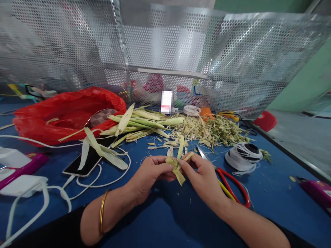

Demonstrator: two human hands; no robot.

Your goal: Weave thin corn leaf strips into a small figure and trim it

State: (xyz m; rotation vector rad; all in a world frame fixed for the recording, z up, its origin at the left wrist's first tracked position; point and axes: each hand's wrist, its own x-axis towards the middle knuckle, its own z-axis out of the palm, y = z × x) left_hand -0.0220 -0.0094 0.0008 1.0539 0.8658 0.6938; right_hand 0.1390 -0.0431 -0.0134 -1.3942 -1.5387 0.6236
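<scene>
Left hand [148, 174] and right hand [204, 177] pinch pale-green flat leaf strips [179, 176] (fingertips close), probably securing folds. Red-handled metal scissors [202, 152] right, handy.

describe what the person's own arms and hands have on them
A bare left hand, with a shiny gold-coloured round bangle at that wrist; a bare right hand with nothing on its wrist. Dark black fabric sleeves cover both forearms' upper parts.

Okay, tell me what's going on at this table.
Someone's left hand and right hand together hold a small bundle of folded leaf strips above the blue table. Red-handled scissors lie beside the right hand, and longer leaf strips are piled behind, near a red bag.
</scene>
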